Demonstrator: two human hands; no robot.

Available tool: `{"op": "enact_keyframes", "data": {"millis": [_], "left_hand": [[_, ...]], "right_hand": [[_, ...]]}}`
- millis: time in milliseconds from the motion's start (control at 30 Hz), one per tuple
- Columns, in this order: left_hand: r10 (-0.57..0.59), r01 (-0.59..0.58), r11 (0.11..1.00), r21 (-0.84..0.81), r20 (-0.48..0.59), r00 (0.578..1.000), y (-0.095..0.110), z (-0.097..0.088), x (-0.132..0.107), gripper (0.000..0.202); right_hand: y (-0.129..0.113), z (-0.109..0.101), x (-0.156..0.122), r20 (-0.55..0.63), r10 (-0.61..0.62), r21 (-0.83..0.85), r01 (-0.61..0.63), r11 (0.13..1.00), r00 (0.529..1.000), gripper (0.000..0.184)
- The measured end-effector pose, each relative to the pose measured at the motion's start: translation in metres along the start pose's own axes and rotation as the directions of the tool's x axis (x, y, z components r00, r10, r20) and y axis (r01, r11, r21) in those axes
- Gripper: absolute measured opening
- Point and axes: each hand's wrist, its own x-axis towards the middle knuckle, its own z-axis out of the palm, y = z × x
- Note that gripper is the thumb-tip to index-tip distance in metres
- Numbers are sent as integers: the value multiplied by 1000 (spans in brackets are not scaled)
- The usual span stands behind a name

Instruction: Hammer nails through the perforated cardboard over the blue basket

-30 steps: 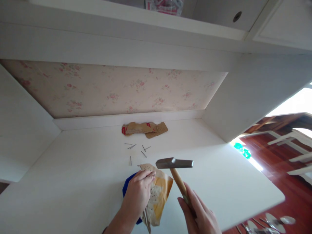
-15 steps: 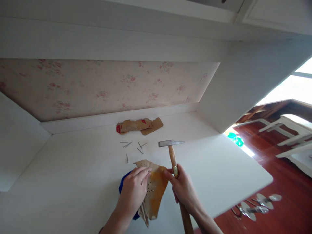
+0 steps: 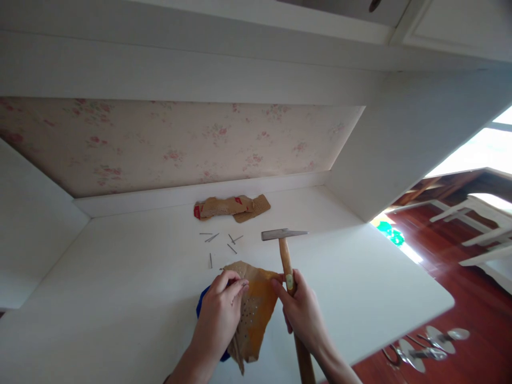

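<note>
My right hand is wrapped around the wooden handle of a hammer, its metal head pointing away from me. The thumb of that hand also presses on the right edge of a torn cardboard piece, brown with an orange patch and many small holes. Over the cardboard's left part, my left hand has thumb and fingers pinched together. Whatever sits in that pinch is too small to make out. Beneath the cardboard and left hand, a blue object shows only in part. Several loose nails lie just beyond.
Crumpled cardboard strips lie at the back of the white tabletop. A white side panel stands at the right and a shelf overhangs. Past the right edge, metal and glass items appear above a red floor.
The left fingertips have drawn together into a pinch and lifted slightly from the cardboard. My right hand keeps the hammer and the cardboard edge. The view has shifted slightly.
</note>
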Motion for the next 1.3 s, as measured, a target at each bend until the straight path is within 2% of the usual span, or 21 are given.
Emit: {"op": "enact_keyframes", "data": {"millis": [167, 233, 300, 367, 500, 767, 967, 1100, 1233, 1300], "left_hand": [[-20, 19, 1000, 12, 33, 999, 2, -1, 2, 23], [-20, 19, 999, 33, 40, 999, 3, 0, 2, 23], [-17, 15, 999, 50, 43, 999, 2, 1, 3, 24], [-11, 8, 998, 59, 46, 999, 2, 4, 3, 24], [-18, 15, 998, 54, 57, 998, 0, 8, 3, 24], [23, -27, 998, 63, 60, 998, -2, 10, 2, 26], [17, -23, 996, 89, 70, 997, 0, 10, 2, 23], [0, -6, 997, 77, 72, 997, 2, 8, 4, 23], [-3, -2, 998, 70, 74, 997, 3, 8, 4, 23], [3, -7, 998, 61, 67, 998, 2, 9, 4, 22]], "right_hand": [[2, -13, -9, -21, -89, -31, 88, 996, 996, 33], [4, -21, -18, -18, -147, -61, 146, 987, 989, 31], [8, -27, -26, 3, -316, -154, 313, 937, 949, 26], [15, -30, -33, 28, -434, -213, 429, 878, 901, 22], [33, -27, -36, 144, -515, -335, 531, 778, 845, 25], [56, -22, -33, 117, -595, -367, 592, 718, 795, 29], [63, -22, -33, 124, -607, -413, 597, 688, 785, 29], [64, -20, -33, 54, -640, -407, 602, 687, 766, 32], [64, -21, -33, 89, -640, -420, 611, 671, 763, 32], [65, -22, -33, 94, -618, -413, 595, 689, 781, 33]]}}
